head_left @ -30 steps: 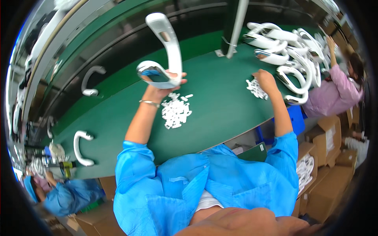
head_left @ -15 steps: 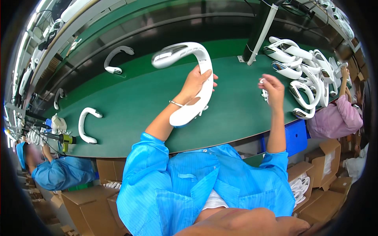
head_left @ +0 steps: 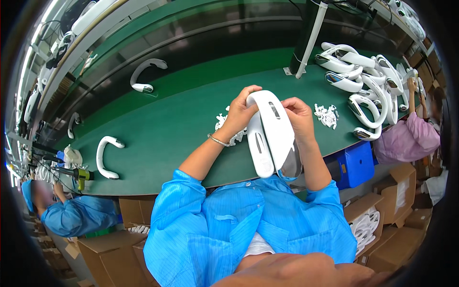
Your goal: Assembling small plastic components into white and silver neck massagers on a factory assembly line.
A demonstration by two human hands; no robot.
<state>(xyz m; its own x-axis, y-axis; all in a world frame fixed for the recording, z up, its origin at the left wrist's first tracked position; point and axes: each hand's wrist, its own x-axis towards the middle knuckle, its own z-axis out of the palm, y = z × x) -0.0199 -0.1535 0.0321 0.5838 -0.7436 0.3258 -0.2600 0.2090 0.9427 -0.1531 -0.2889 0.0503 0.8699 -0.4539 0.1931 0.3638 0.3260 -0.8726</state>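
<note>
My left hand (head_left: pixel 242 111) is closed round the curved part of a white U-shaped neck fan (head_left: pixel 276 126), held above the near side of the green table. The fan's two ends point down toward my body, and slots show in its white shell. My right hand (head_left: pixel 300 117) is pinched at the fan's right edge; what its fingertips grip is hidden. Small white plastic parts (head_left: pixel 237 137) lie in a heap behind the fan and my left wrist. Another little heap of white parts (head_left: pixel 326 116) sits to the right of my right hand.
A pile of white neck fans (head_left: pixel 368 83) covers the table's right end, near a co-worker in pink (head_left: pixel 406 134). Single fans (head_left: pixel 103 158) lie at left. A green-black power tool (head_left: pixel 80 175) is by a co-worker in blue (head_left: pixel 79 215). A post (head_left: pixel 306 43) rises behind.
The neck fan has come nearer and turned, its ends now facing my body. My right hand has moved left from beside the small white parts to the fan's edge.
</note>
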